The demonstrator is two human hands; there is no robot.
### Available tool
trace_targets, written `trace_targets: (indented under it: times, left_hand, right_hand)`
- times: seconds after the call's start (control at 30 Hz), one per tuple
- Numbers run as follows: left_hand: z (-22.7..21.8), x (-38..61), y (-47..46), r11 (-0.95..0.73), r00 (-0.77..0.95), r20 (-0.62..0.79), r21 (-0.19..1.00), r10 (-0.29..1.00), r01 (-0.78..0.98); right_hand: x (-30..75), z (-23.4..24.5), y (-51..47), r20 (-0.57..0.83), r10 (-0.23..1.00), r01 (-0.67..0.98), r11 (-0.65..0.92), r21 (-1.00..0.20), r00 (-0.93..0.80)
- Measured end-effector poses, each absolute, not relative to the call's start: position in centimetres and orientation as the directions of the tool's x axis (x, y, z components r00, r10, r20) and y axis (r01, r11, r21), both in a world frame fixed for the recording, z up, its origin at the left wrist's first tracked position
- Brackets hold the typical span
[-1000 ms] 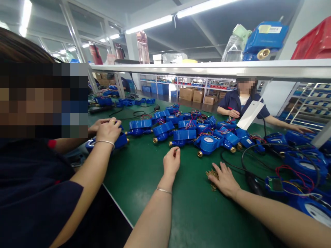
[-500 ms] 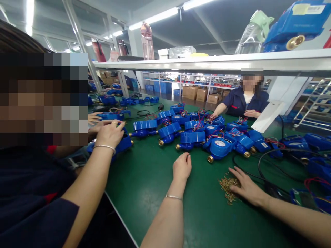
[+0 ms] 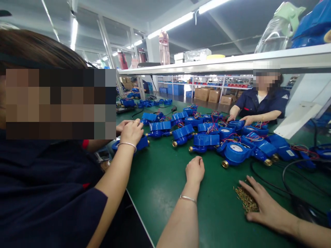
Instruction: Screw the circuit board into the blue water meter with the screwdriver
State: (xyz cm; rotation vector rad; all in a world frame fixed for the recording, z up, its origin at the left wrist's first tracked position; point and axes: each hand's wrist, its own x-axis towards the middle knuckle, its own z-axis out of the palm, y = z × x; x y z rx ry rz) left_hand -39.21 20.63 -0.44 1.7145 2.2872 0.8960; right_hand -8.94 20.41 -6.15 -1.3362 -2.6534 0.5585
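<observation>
My left hand (image 3: 194, 170) rests on the green table (image 3: 160, 179) with its fingers curled into a loose fist; nothing shows in it. It lies just short of a row of blue water meters (image 3: 204, 142). My right hand (image 3: 263, 204) lies flat with fingers spread beside and partly over a small heap of brass screws (image 3: 245, 200). A round blue meter with a white dial (image 3: 234, 152) sits a little beyond the screws.
A person in dark blue close on my left holds a blue meter (image 3: 141, 142) with both hands. Another person sits across the table at the back right. Black cables (image 3: 287, 175) loop on the right. A white shelf (image 3: 232, 62) carries bottles overhead.
The view has swung left, so everything shifted right in the frame. My right hand stays on the screw heap with its fingers spread. My left fist has not moved on the table.
</observation>
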Motion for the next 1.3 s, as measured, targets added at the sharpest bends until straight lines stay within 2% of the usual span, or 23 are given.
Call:
trace_targets:
  times: [0.17,0.47,0.77,1.03,1.3]
  left_hand:
    - [-0.5,-39.1,21.0,0.180,-0.343,0.209,0.550,0.916,0.816]
    - [-0.9,-39.4,21.8,0.207,-0.407,0.207,0.611,0.890,0.764]
    - [-0.9,-40.3,22.1,0.234,-0.542,0.250,0.703,0.802,0.671]
    - [-1.2,-40.9,22.7,0.225,-0.618,0.234,0.789,0.750,0.572]
    - [-1.1,-41.6,22.6,0.244,-0.677,0.209,0.825,0.706,0.509]
  right_hand:
    - [-11.5,-5.3,21.1,-0.036,0.824,0.787,0.526,-0.322,-0.565]
    - [-15.0,-3.9,21.5,-0.015,0.791,0.761,0.584,-0.282,-0.612]
    - [-24.4,-4.0,22.0,0.137,0.863,0.820,0.505,-0.270,-0.486]
    - [-28.4,-3.7,23.0,0.191,0.866,0.791,0.499,-0.354,-0.461]
    - [-31.3,-2.9,25.5,0.215,0.892,0.715,0.448,-0.537,-0.397]
